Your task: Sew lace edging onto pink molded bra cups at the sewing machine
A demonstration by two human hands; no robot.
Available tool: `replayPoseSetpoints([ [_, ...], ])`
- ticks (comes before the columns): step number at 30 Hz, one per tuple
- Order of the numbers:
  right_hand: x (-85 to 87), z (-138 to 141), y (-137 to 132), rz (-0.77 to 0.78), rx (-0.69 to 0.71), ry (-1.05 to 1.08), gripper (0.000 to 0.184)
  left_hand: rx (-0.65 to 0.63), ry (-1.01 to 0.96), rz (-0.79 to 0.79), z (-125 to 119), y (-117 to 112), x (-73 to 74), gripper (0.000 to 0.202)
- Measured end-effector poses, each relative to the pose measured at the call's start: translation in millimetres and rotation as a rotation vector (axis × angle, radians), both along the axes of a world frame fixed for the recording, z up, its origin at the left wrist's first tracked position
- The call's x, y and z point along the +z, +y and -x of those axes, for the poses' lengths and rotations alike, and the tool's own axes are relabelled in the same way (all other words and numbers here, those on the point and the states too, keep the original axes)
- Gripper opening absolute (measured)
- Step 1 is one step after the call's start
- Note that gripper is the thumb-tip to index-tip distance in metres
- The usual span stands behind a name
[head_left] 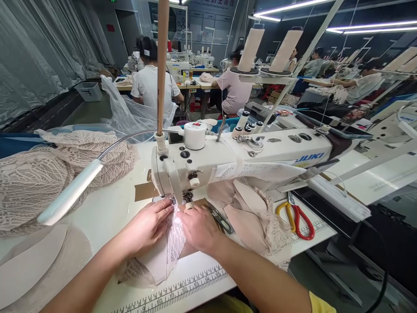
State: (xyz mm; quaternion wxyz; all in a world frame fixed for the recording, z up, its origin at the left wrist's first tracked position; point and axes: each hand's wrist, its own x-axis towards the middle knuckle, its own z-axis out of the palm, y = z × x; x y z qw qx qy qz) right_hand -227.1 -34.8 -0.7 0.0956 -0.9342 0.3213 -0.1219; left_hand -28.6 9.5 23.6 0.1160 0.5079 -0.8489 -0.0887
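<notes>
A white JUKI sewing machine stands across the white table. Under its needle area lies a piece of beige lace fabric, lit by the machine lamp. My left hand lies flat on the lace just left of the presser foot, fingers stretched toward the needle. My right hand presses the fabric on the right side of the foot, fingers curled down onto it. Small thread snips lie just beyond my right hand.
A heap of lace fills the table's left. More beige pieces lie under the machine arm, with red-and-yellow scissors beside them. A gooseneck lamp hangs at the left. Other people sew at tables behind. A ruler strip runs along the front edge.
</notes>
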Motion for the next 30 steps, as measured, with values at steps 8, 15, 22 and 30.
replayPoseSetpoints([
  [8, -1.5, 3, -4, -0.042, -0.034, -0.092, 0.023, 0.078, 0.024, 0.067, 1, 29, 5.6, 0.040],
  [15, 16.6, 4, -4, -0.077, -0.012, -0.015, 0.020, 0.167, 0.028, -0.025, 25, 39, 5.5, 0.026],
  [22, 42.7, 22, 6, -0.162, 0.069, 0.068, 0.018, 0.203, 0.191, -0.045, 18, 41, -5.0, 0.016],
  [30, 24.6, 28, 35, -0.043, 0.166, 0.141, 0.018, 0.208, 0.253, -0.089, 14, 41, -1.9, 0.012],
])
